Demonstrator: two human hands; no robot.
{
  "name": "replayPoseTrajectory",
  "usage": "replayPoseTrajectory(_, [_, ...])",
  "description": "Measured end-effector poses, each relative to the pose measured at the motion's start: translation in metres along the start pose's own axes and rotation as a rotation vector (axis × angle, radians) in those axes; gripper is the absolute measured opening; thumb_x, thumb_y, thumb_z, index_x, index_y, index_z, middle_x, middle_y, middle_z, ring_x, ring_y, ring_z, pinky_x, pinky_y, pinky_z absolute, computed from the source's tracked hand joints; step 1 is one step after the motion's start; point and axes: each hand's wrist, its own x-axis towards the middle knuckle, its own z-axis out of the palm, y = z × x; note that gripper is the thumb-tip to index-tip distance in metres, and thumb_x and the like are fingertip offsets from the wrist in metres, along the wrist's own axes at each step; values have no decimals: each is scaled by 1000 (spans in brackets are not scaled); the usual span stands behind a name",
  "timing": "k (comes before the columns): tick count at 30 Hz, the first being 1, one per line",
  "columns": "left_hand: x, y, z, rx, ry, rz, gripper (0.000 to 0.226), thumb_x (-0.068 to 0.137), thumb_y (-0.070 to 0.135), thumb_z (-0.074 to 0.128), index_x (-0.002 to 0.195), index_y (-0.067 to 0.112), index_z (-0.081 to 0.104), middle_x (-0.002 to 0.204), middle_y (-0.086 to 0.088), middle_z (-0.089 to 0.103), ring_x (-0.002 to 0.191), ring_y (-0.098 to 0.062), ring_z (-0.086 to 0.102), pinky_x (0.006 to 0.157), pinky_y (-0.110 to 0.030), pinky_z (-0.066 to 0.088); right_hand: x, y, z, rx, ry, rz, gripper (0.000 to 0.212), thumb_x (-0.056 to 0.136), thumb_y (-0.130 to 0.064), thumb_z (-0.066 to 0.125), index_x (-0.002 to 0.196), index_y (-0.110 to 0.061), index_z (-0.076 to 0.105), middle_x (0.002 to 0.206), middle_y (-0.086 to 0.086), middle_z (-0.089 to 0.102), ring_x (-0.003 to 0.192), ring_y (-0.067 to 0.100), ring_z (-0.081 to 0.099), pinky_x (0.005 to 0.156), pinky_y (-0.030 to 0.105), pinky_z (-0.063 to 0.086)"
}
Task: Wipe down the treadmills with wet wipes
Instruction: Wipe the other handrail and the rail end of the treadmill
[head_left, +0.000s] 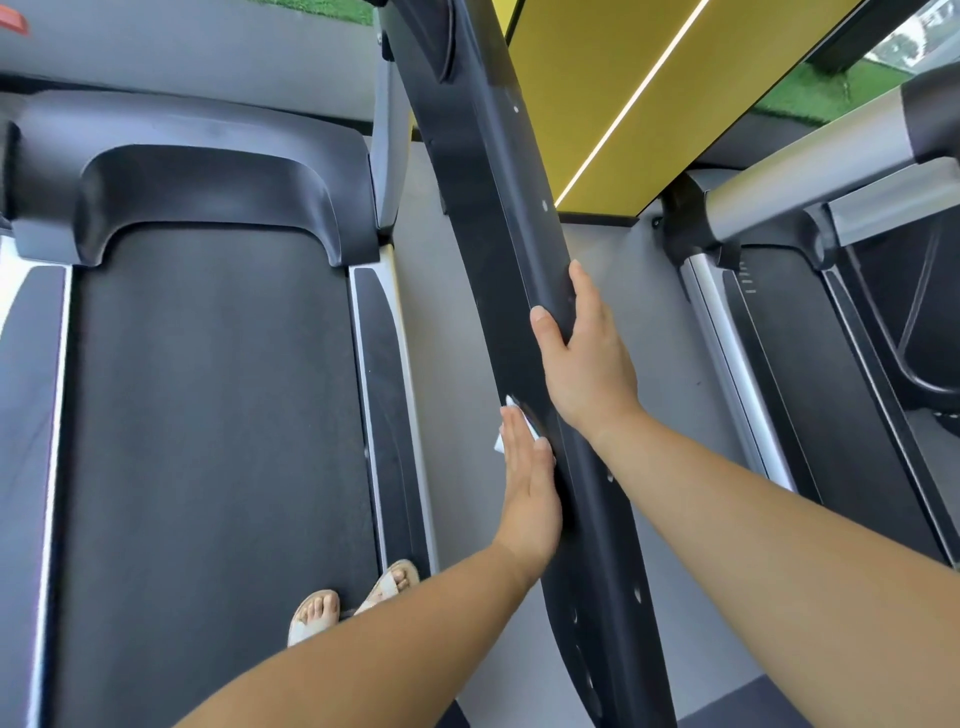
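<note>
Left grip (530, 493): fingers straight and together, palm flat, pressing a wet wipe (511, 404) against the inner face of the black handrail (498, 218), about mid-length. Only two white corners of the wipe show, one at the fingertips and one beside the hand's outer edge. Right grip (587, 364): wrapped on the same rail just above, thumb on the upper face, fingers curled over the far edge. The person stands in sandals (317, 613) near the right edge of the belt (218, 415).

Risks (judgement): the wipe is held by flat pressure alone, with nothing pinching it. If pressure eases mid-stroke, it likely slips out and drops to the floor (447, 338) between the machines. The rail's small holes and edges may snag or bunch it. The far face may get missed.

Not readable:
- most of the wipe, under the palm
- the right fingertips, behind the rail
- the console, cut off at the top
- the second treadmill (769, 332), only partly in frame
- wetness of the rail surface: cannot tell
</note>
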Motion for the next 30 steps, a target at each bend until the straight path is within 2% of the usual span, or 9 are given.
replayPoseTrajectory(2, [2,0,-2,4,1,1,45,101,45,11,136,48,-17,142,36,-23,130,15,-22,117,-29,-8,1,0,0,18,0,-2,59,99,-42,41,151,-29,16,153,-6,28,136,13,34,97,25,33])
replayPoseTrajectory(6, [34,21,-12,60,35,76,51,104,38,12,147,34,-15,146,31,-20,133,13,-21,114,-23,-9,1,3,1,44,2,1,59,99,-41,42,151,-29,16,153,-7,28,135,10,33,93,19,27])
replayPoseTrajectory(11, [28,15,-8,58,19,106,51,103,41,12,144,37,-18,151,27,-22,134,15,-20,114,-19,-8,1,2,1,70,5,6,59,99,-38,43,151,-29,17,153,-9,28,135,8,32,94,17,25])
replayPoseTrajectory(17, [-2,-3,0,101,-42,153,50,100,45,12,137,40,-20,140,39,-23,127,24,-22,99,4,-8,2,4,1,80,-19,-1,58,99,-38,42,151,-29,16,154,-9,26,137,9,30,93,18,26])
replayPoseTrajectory(19, [15,8,-6,133,-15,189,50,100,46,13,137,39,-19,144,35,-23,128,23,-22,102,1,-9,1,4,0,85,-17,-18,58,99,-38,42,151,-29,16,154,-9,25,137,8,29,94,17,25])
replayPoseTrajectory(23, [27,17,-10,164,4,243,49,102,43,13,140,38,-19,150,25,-25,133,15,-23,113,-17,-10,3,6,2,111,-25,-19,59,99,-36,43,151,-28,16,154,-9,25,138,8,27,94,16,22])
replayPoseTrajectory(25, [9,5,-5,187,-38,294,53,99,44,14,140,38,-20,149,27,-27,135,10,-25,114,-18,-11,3,6,1,110,-21,-27,59,99,-36,43,151,-27,17,154,-8,26,138,9,27,95,17,22])
replayPoseTrajectory(30, [-12,-12,1,214,-70,300,54,98,47,13,139,38,-21,144,34,-27,136,10,-24,114,-17,-12,2,6,1,126,-29,-37,58,100,-37,42,151,-26,17,154,-7,26,139,10,27,95,17,22])
